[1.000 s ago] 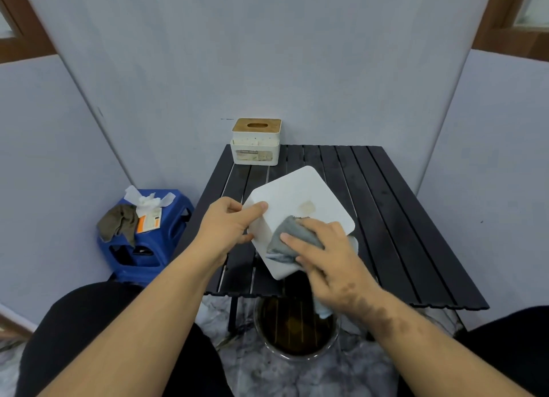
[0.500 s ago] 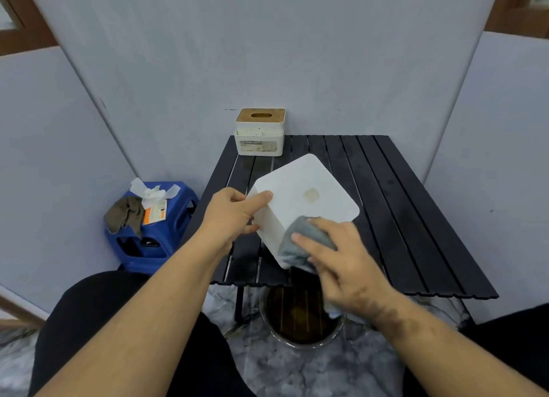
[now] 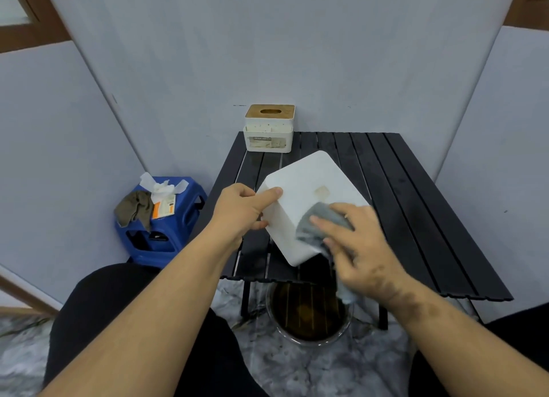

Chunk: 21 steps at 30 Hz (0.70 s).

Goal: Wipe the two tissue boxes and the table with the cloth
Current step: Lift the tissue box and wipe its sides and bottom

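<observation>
A plain white tissue box (image 3: 306,185) is held tilted above the near part of the black slatted table (image 3: 416,206). My left hand (image 3: 240,211) grips its left corner, thumb on the upper face. My right hand (image 3: 356,239) presses a grey cloth (image 3: 319,224) against the box's near right edge; the cloth's tail hangs below the hand. A faint brown stain shows on the upper face. The second tissue box (image 3: 269,129), white with a wooden lid, stands at the table's far left corner.
A blue plastic stool (image 3: 166,227) stands left of the table with a brown rag, tissues and an orange packet on it. A round basin of dark water (image 3: 309,310) sits on the floor under the table's near edge. Grey panels close in on three sides.
The cloth under my right hand has slid up from the box's near side onto its upper edge. The box stays tilted in my left hand. The camera has shifted slightly.
</observation>
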Available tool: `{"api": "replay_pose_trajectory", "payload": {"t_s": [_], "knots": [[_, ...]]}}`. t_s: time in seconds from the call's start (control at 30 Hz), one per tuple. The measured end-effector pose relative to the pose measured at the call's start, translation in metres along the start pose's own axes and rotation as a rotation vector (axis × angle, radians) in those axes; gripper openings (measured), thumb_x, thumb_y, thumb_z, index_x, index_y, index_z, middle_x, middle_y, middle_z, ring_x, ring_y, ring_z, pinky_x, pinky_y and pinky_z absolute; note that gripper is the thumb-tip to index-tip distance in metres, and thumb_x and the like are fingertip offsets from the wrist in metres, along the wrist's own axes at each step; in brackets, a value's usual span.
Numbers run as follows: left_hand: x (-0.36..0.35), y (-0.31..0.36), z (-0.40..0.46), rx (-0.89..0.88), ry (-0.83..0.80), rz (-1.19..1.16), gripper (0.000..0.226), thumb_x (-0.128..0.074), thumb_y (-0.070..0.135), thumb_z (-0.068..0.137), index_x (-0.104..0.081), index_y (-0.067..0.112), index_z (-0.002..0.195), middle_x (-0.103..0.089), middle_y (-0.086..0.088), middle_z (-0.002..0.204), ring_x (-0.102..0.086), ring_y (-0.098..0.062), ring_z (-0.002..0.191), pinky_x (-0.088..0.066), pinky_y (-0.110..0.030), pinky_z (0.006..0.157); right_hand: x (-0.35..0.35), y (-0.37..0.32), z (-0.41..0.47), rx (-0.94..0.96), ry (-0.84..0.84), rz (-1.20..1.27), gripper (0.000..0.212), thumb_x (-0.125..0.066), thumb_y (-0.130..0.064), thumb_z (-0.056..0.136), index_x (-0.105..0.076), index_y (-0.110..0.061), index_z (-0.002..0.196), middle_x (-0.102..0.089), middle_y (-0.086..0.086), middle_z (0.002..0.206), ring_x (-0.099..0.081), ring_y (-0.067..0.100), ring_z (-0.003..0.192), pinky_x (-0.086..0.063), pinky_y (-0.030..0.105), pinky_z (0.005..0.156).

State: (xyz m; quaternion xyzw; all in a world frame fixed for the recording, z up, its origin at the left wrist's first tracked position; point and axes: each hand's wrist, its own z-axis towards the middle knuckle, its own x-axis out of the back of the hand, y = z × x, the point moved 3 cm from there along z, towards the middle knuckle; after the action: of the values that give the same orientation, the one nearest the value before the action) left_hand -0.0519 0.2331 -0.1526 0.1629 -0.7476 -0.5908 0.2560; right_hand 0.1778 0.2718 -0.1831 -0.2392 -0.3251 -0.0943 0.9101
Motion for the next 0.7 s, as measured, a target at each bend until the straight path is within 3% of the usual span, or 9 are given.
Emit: {"api": "replay_pose_trajectory", "payload": {"t_s": [0.13,0.2,0.3,0.4,0.47,0.6,0.63,0.7], "knots": [[-0.002,0.004,-0.004,-0.02,-0.02,0.012,0.057,-0.088,0.034,0.079,-0.059,-0.006,0.107,-0.068,-0.017,0.114,-0.071,-0.027,0.101,-0.066,-0.036,0.069,0.013,0.047,0.014,-0.367,0.188,-0.055,0.038,-0.061,-0.006,0.091,-0.065,-0.017,0.128,-0.051,0.01,0.122,-0.039,0.024,0.108,-0.043,0.045,0.101],[-0.003,0.005,-0.006,-0.028,-0.019,0.017,0.061,-0.088,0.033,0.08,-0.058,-0.008,0.112,-0.069,-0.015,0.112,-0.071,-0.026,0.1,-0.066,-0.038,0.072,0.008,0.04,0.019,-0.43,0.186,-0.078,0.04,-0.062,-0.004,0.091,-0.064,-0.015,0.129,-0.048,0.011,0.124,-0.039,0.029,0.111,-0.045,0.048,0.099],[-0.002,0.006,-0.006,-0.045,-0.024,0.035,0.057,-0.088,0.034,0.08,-0.059,-0.006,0.109,-0.069,-0.014,0.111,-0.072,-0.027,0.1,-0.066,-0.044,0.078,-0.012,-0.003,0.025,-0.273,0.098,-0.103,0.041,-0.057,-0.016,0.09,-0.063,-0.017,0.13,-0.045,0.01,0.13,-0.04,0.027,0.107,-0.046,0.04,0.09],[-0.002,0.006,-0.007,-0.066,-0.035,0.038,0.054,-0.087,0.034,0.08,-0.06,-0.004,0.107,-0.07,-0.018,0.108,-0.073,-0.03,0.1,-0.065,-0.049,0.08,-0.02,-0.023,0.035,-0.06,0.01,-0.107,0.043,-0.058,-0.013,0.086,-0.065,-0.016,0.128,-0.052,0.013,0.126,-0.043,0.027,0.097,-0.043,0.035,0.082],[-0.003,0.006,-0.011,-0.063,-0.039,0.03,0.058,-0.088,0.032,0.08,-0.058,-0.007,0.109,-0.07,-0.019,0.109,-0.073,-0.03,0.101,-0.065,-0.05,0.08,-0.012,-0.005,0.046,-0.089,0.066,-0.104,0.041,-0.06,-0.013,0.088,-0.066,-0.021,0.128,-0.053,0.011,0.125,-0.042,0.025,0.101,-0.042,0.034,0.088],[-0.006,0.006,-0.017,-0.095,-0.043,0.028,0.069,-0.093,0.04,0.068,-0.058,-0.004,0.107,-0.071,-0.018,0.107,-0.074,-0.031,0.101,-0.063,-0.055,0.084,0.002,0.029,0.064,-0.477,0.202,-0.091,0.038,-0.06,-0.013,0.095,-0.061,-0.017,0.133,-0.046,0.011,0.13,-0.037,0.027,0.113,-0.043,0.041,0.101],[-0.006,0.006,-0.018,-0.107,-0.037,0.038,0.073,-0.091,0.046,0.062,-0.059,-0.003,0.106,-0.072,-0.017,0.105,-0.074,-0.032,0.1,-0.062,-0.055,0.085,-0.001,0.02,0.068,-0.447,0.189,-0.098,0.039,-0.059,-0.013,0.096,-0.061,-0.016,0.134,-0.046,0.011,0.131,-0.037,0.028,0.113,-0.042,0.04,0.1],[-0.006,0.006,-0.019,-0.129,-0.037,0.059,0.079,-0.09,0.055,0.051,-0.061,0.002,0.102,-0.073,-0.015,0.101,-0.074,-0.031,0.098,-0.061,-0.057,0.087,-0.013,-0.01,0.072,-0.2,0.121,-0.065,0.04,-0.055,-0.012,0.094,-0.061,-0.018,0.133,-0.048,0.012,0.131,-0.038,0.026,0.107,-0.039,0.032,0.094]]}}
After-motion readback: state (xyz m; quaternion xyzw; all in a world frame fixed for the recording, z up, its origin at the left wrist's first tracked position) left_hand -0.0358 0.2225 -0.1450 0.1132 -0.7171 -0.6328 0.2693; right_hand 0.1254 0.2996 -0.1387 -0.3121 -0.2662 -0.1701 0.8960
